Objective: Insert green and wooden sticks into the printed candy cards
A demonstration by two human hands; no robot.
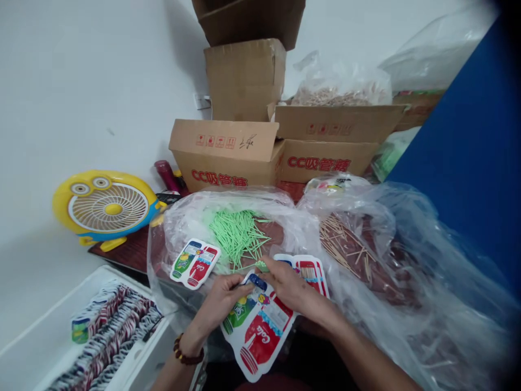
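My left hand (220, 307), with a beaded bracelet at the wrist, pinches the upper left edge of a printed candy packet (271, 328) showing a green bottle and a red cola bottle. At the top of this packet, my right hand (291, 285) is closed, with the ends of a few green candy sticks (261, 265) showing at its fingertips. Just beyond lies a loose pile of the same green sticks (238, 233) on clear plastic. One packet (196, 264) lies flat to the left. Others (315, 269) lie partly hidden behind my right hand.
Brown sticks (345, 244) lie on plastic sheeting (407, 326) to the right. A white bin (36, 320) at lower left holds rows of packets (109, 331). A yellow fan (109, 206) stands at the table's left, and cardboard boxes (228, 155) line the back. A blue panel (468, 152) borders the right.
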